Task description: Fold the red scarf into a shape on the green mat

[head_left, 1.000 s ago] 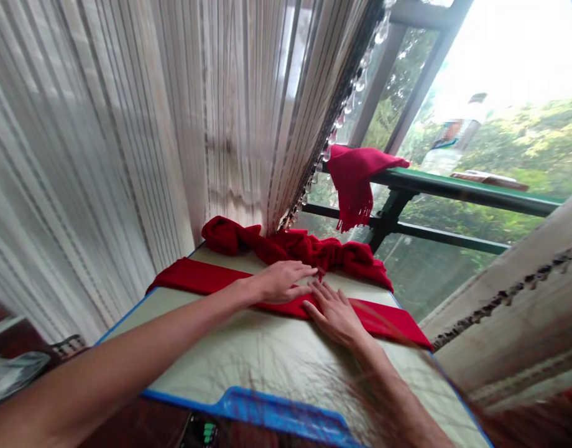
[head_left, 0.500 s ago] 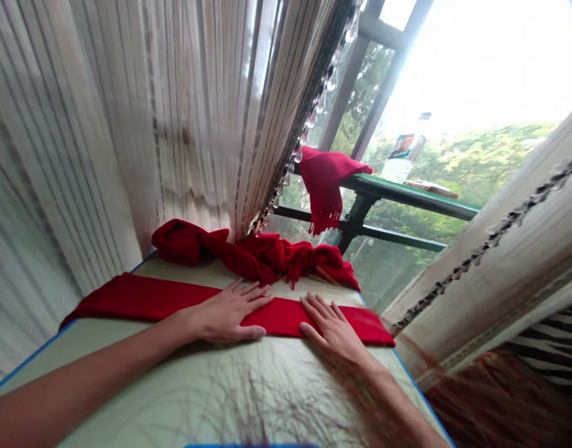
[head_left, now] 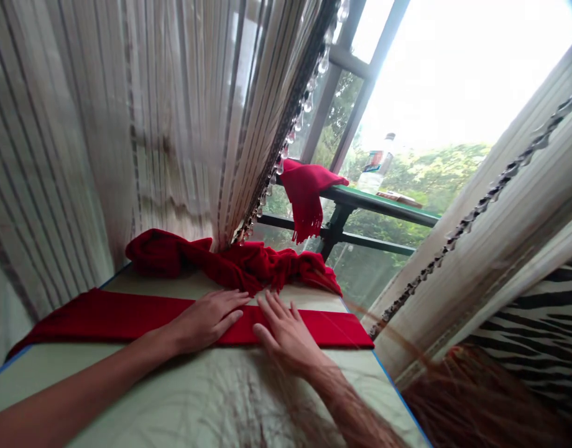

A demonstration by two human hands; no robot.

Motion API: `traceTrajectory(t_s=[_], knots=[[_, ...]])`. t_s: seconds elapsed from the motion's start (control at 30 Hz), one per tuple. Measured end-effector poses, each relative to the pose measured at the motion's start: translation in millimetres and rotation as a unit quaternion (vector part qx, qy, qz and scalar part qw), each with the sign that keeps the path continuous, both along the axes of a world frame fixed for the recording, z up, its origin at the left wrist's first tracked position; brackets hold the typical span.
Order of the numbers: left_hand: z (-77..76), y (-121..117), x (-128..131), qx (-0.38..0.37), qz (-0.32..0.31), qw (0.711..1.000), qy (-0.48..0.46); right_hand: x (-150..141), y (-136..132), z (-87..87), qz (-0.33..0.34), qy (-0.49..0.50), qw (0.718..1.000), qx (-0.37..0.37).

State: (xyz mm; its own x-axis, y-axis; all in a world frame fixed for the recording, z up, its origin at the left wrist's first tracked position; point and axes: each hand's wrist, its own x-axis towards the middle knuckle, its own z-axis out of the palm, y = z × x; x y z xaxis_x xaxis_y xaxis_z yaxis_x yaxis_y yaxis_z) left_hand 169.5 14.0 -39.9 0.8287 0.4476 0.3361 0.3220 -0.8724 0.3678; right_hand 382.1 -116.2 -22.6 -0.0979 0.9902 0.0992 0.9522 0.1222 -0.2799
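Folded red cloth (head_left: 99, 316): being supported flat, as a long band, across the counter (head_left: 360, 370). Left hand (head_left: 204, 322): being rested on it, grip unclosed, fingers loosely together. Right hand (head_left: 288, 336): being placed alongside, fingers spread. Gap between hands: being narrowed; smoothing is apparently being concentrated there. Rumpled red cloth (head_left: 253, 264): being supported behind. Fringed red cloth (head_left: 307, 202): being held up by rail (head_left: 383, 209).

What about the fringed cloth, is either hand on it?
No, the fringed cloth hangs over the railing, away from the left hand and right hand.
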Motion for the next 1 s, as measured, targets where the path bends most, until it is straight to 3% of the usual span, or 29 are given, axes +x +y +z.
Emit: traceTrajectory(t_s=[0.07,0.13,0.3,0.47,0.57,0.7,0.83,0.9,1.0], knots=[[0.8,0.8,-0.4,0.009,0.022,1.0,-0.001,-11.0,7.4,-4.0,0.016,-0.003,1.0,-0.007],[3.1,2.6,-0.3,-0.004,0.052,0.999,-0.014,-1.5,6.5,-10.6,0.009,-0.012,1.0,-0.012],[5.3,9.7,-1.3,-0.063,0.081,0.993,-0.054,61.4,-16.2,-25.2,-0.062,-0.043,0.996,-0.037],[3.4,8.0,-4.5,-0.036,0.085,0.995,-0.047,102.8,-38.4,-28.1,-0.124,-0.07,0.988,-0.063],[6.2,-1.1,-3.5,0.0,0.074,0.997,-0.034,93.3,-37.3,-18.4,-0.142,-0.079,0.985,-0.056],[6.9,-14.2,0.9,0.057,0.022,0.998,0.004,38.5,-15.0,-2.3,-0.074,-0.051,0.996,-0.006],[1.1,-18.1,0.8,0.039,-0.011,0.995,0.088,-5.9,6.9,-3.9,-0.027,-0.026,0.999,-0.023],[0.0,-17.6,-1.1,0.017,-0.016,0.992,0.125,-2.3,8.1,-12.3,-0.028,-0.04,0.998,-0.031],[2.6,-17.5,-4.1,-0.008,-0.01,0.988,0.155,39.1,-4.8,-29.1,-0.058,-0.068,0.996,-0.029]])
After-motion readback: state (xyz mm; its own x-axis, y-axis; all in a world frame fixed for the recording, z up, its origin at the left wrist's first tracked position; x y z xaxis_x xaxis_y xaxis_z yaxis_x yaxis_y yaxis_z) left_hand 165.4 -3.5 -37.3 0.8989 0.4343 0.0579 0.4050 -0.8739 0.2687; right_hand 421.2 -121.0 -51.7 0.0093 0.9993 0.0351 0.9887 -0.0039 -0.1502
